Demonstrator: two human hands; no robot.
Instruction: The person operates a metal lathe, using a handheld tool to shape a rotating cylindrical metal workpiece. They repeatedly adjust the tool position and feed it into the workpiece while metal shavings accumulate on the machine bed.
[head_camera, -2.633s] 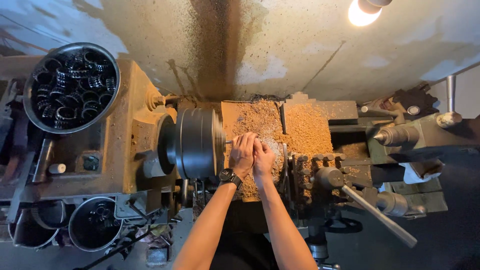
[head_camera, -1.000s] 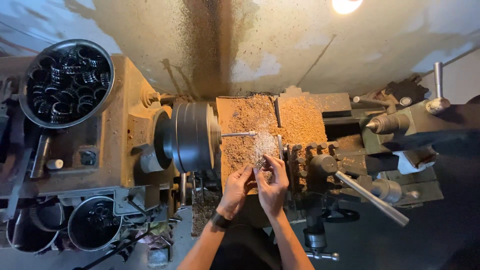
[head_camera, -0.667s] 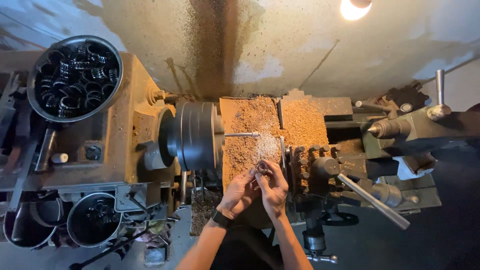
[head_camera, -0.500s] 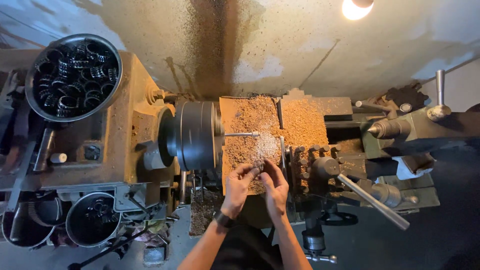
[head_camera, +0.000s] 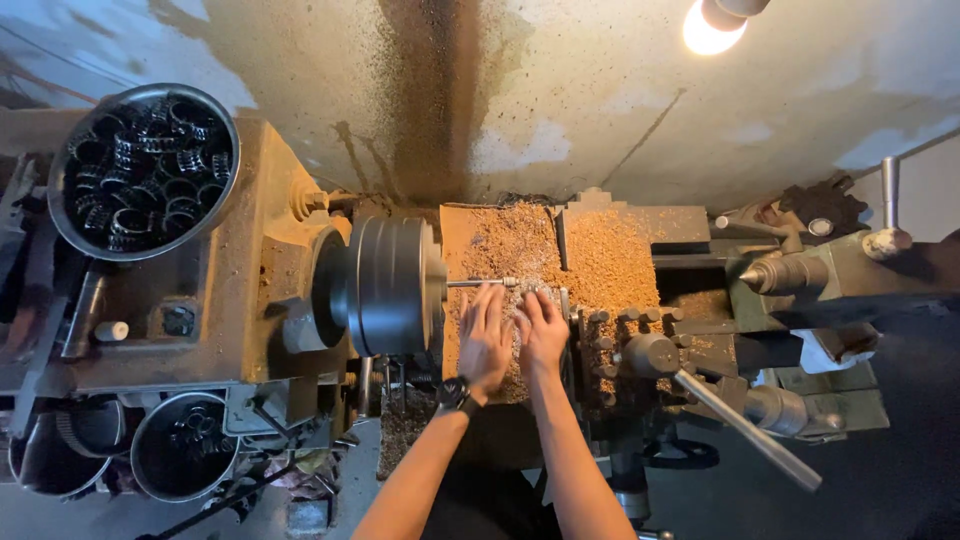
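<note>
Left of the chuck (head_camera: 385, 285) sits a bowl (head_camera: 70, 215) of springs. Just right of the chuck, the left hand (head_camera: 485, 335) and right hand (head_camera: 543, 335) have moved up from the near edge, now flat, fingers spread, empty, on the chips (head_camera: 520, 245) under the rod (head_camera: 480, 283).

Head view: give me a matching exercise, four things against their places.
Things:
1. round metal bowl of dark rings
2. lit bulb
3. thin rod in the chuck
4. long lever handle

Places:
A. just above the left hand
B. lower right
C. top left, on the lathe's headstock
D. top edge, right of centre

Pairs: 1-C, 2-D, 3-A, 4-B
</note>
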